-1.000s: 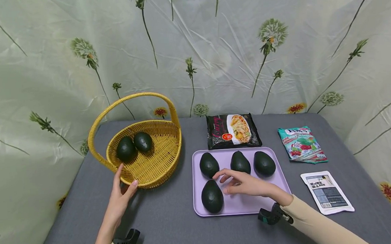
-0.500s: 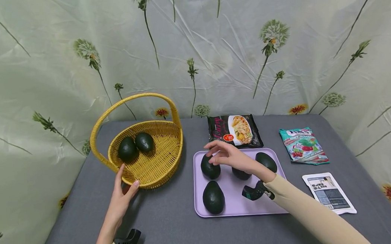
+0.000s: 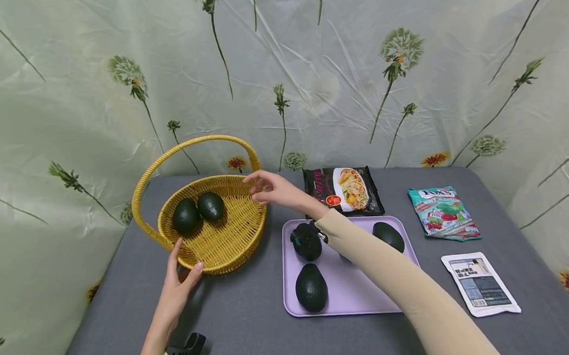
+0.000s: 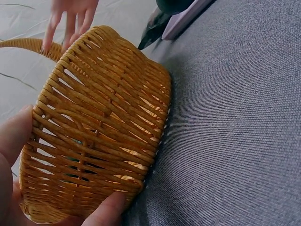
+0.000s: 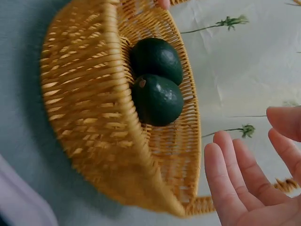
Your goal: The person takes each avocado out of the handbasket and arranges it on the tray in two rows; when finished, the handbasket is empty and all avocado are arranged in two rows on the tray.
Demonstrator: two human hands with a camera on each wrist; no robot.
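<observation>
My left hand [image 3: 173, 284] holds the yellow woven basket [image 3: 246, 242] at its near left side, thumb and fingers against rim and wall. Two dark green avocados [image 3: 186, 217] lie together in its left part; the right wrist view shows the avocados [image 5: 157, 100] side by side. My right hand [image 3: 275, 190] is over the basket's right rim, fingers loosely bent, nothing in them. On the lilac tray [image 3: 360, 298] sit several more avocados: one in front [image 3: 311, 288], one at right [image 3: 388, 236], others partly hidden by my right sleeve and wrist camera.
Behind the tray lies a black noodle packet [image 3: 346, 191]. A teal candy bag [image 3: 444, 214] and a white pouch [image 3: 481, 285] lie to its right on the grey tabletop [image 3: 244, 321]. The basket's tall handle [image 3: 191, 141] arches up. A flowered curtain [image 3: 337, 87] hangs behind.
My right hand has risen from among the avocados on the tray and moved left and away to the basket's right rim. The left hand stays at the basket.
</observation>
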